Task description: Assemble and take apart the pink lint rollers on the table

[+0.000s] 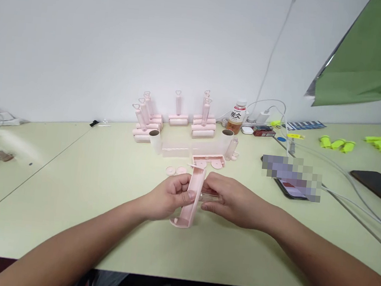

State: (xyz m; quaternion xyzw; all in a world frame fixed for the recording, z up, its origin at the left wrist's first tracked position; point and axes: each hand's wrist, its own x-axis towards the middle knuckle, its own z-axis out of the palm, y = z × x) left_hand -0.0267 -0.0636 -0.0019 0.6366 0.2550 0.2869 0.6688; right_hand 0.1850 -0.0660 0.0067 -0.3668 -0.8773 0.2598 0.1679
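My left hand (171, 196) grips a pink plastic trough-shaped shell (192, 192) from its left side, thumb laid over the open hollow. The shell is tilted, its rounded end cap at the lower left. From the right, my right hand (228, 198) is closed round a short clear handle (211, 198), whose near end meets the shell's side. Whether the two are joined I cannot tell. Just beyond my hands lie small pink discs (170, 171), another pink shell (209, 159) and a clear handle (232, 148).
Several pink lint rollers (145, 123) with upright handles stand along the wall. White paper rolls (155, 142) and clear covers (178, 148) lie before them. A drink bottle (236, 117), phone (289, 182), white cables (346, 171) and yellow-green pieces (337, 143) are on the right.
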